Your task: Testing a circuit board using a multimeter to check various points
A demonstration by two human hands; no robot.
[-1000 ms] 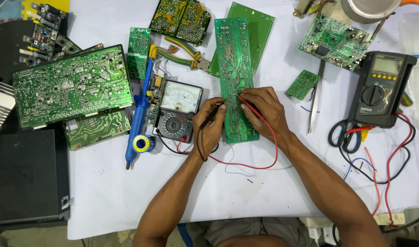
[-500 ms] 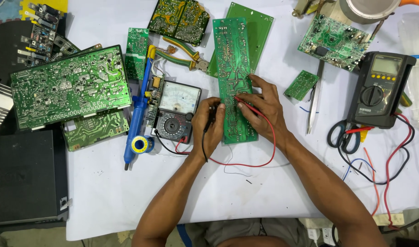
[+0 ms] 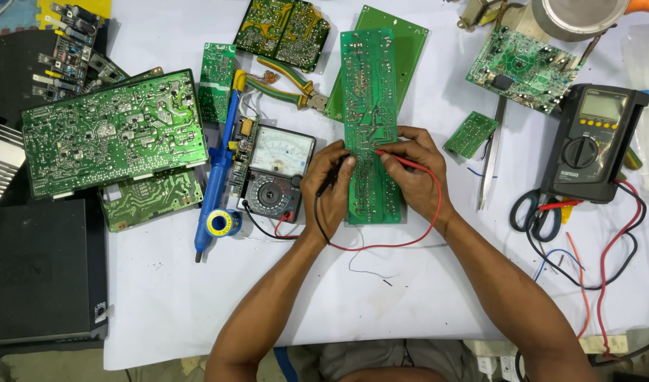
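Your left hand (image 3: 329,189) has its fingers closed around a black probe (image 3: 329,182), and your right hand (image 3: 414,175) has its fingers pinched on a red probe (image 3: 401,160); both tips press on the long green circuit board (image 3: 369,106) lying lengthwise on the white counter (image 3: 197,304). Take that board as your landmark. Just left of it sits the analog meter (image 3: 271,173), with a blue soldering tool (image 3: 217,177) and a solder reel (image 3: 222,223) beyond. Farther left lies a large green board (image 3: 112,131). Pliers (image 3: 282,83) rest near the board's upper left corner. To its right you have a small green board (image 3: 469,133), metal tweezers (image 3: 489,159), scissors (image 3: 537,211) and a black digital multimeter (image 3: 590,141). The red lead (image 3: 409,237) loops under your right wrist, crossing the counter below the board.
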